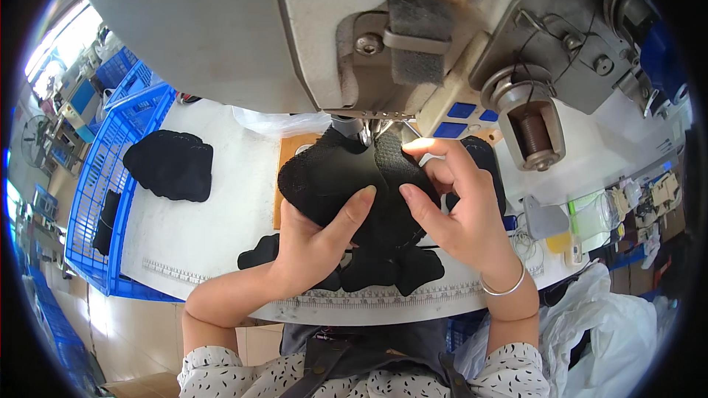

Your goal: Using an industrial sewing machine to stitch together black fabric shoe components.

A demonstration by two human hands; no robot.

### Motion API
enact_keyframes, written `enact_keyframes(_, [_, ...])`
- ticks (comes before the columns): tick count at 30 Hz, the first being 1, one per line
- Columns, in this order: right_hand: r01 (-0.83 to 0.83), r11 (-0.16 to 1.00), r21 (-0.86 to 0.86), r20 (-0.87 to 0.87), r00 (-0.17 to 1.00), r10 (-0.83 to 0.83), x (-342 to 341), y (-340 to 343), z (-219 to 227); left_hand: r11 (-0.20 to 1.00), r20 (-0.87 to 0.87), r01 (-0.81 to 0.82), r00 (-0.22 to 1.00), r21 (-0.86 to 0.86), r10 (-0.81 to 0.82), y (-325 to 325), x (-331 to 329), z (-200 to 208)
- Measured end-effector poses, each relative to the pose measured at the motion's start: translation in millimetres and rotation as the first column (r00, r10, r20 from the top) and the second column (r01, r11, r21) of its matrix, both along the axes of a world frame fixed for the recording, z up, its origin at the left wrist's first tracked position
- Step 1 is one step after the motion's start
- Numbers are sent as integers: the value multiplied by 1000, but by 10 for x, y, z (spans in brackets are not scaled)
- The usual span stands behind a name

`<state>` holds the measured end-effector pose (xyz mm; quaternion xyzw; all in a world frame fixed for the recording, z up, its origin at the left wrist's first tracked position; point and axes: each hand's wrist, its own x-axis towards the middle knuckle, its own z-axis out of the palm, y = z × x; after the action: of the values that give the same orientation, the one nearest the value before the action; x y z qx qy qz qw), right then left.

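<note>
Grey sewing machine head [243, 29] fills the top of the view, closest to the camera. At far left, one blue plastic crate [103, 177] holds a dark fabric piece. One stack of black fabric pieces [171, 164] lies on the white table [214, 236]. Left hand [313, 243] and right hand [457, 214] each pinch one black mesh fabric piece [346, 177] under the needle, fingers partly spread. More black pieces [383, 269] lie beneath, their count unclear.
</note>
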<state>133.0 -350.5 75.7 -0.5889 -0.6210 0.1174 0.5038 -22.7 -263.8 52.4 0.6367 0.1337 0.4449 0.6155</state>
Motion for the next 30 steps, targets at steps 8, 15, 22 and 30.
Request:
enact_keyframes(8, [-19,998,-63,14,1000,20,78,-38,87,998,-22,-57,998,21,57,-12,70,-33])
enact_keyframes(15, [-44,998,-48,-35,998,42,65,-20,42,997,-32,-50,998,-55,48,27,56,32])
enact_keyframes(22, [-38,998,-44,-83,996,34,57,11,47,995,-168,-90,982,-50,80,110,62,103])
enact_keyframes(30, [-94,989,-114,-160,984,75,54,9,15,996,-137,2,990,-84,-13,284,63,156])
